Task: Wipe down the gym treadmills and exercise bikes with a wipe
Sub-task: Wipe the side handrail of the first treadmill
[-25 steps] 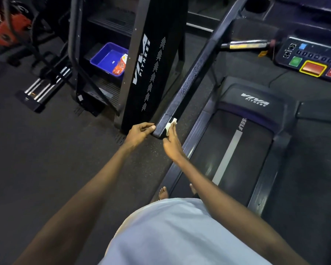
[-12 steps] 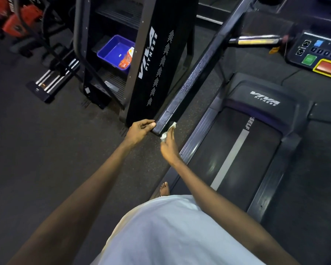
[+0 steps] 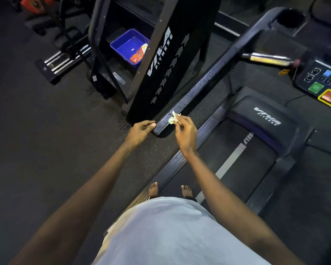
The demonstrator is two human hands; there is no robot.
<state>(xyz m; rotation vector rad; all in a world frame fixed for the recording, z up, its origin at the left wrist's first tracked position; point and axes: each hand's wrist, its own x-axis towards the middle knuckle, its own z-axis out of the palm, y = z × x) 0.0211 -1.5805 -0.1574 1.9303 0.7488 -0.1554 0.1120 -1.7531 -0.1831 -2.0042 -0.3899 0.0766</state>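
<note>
The right hand pinches a crumpled wipe just over the near end of the treadmill handrail, which runs away up and rightward, while the left hand, fingers curled and holding nothing, touches that end's tip.

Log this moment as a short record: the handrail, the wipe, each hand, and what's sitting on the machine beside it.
handrail: dark, speckled with droplets
wipe: white, crumpled, over the handrail's near end
right hand: pinches the wipe
left hand: fingertips at the handrail's near end, grip unclear
stair machine: blue tray on a step, orange packet inside
</note>
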